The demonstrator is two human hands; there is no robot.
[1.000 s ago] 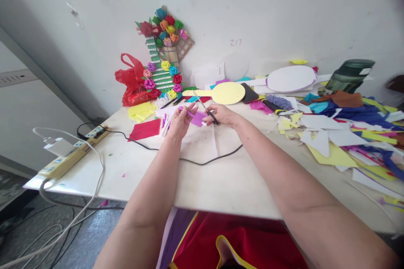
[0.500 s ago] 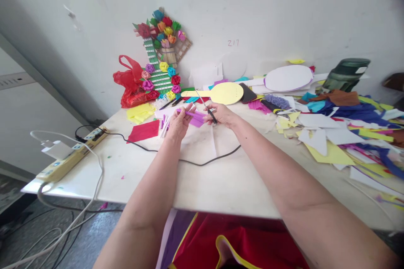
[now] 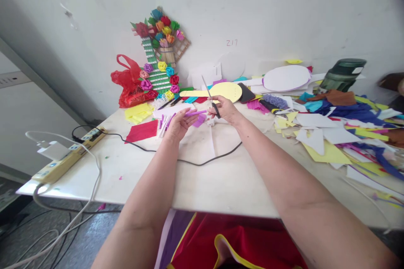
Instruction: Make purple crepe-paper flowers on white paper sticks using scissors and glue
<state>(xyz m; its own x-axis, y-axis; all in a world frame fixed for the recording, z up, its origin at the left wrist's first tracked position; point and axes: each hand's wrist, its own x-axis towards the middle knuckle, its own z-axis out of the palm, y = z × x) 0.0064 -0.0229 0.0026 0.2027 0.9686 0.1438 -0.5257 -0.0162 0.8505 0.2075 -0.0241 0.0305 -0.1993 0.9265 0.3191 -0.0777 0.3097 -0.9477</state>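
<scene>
My left hand [image 3: 179, 125] is turned partly palm up, with a thin purple paper stick [image 3: 196, 113] held along its fingers. The stick points right, its far end close to the fingertips of my right hand [image 3: 224, 110]; whether they touch it I cannot tell. A pair of scissors [image 3: 216, 110] is in my right hand, dark handles in the fingers and the blades pointing up and away. Beneath the hands lies a flat piece of purple paper [image 3: 199, 120]. Several white and purple sticks [image 3: 163, 125] lie just left of my left hand.
A red paper sheet [image 3: 142, 130] and a black cable [image 3: 202, 164] lie nearby. A yellow paddle-shaped cutout [image 3: 225, 91] sits behind the hands. Paper scraps [image 3: 328, 155] and a green bottle [image 3: 343, 75] occupy the right; a power strip [image 3: 67, 157] lies at the left edge.
The purple stick has come away from over the flat purple paper, and my left hand has turned more palm up. The scissors have tilted more upright in my right hand.
</scene>
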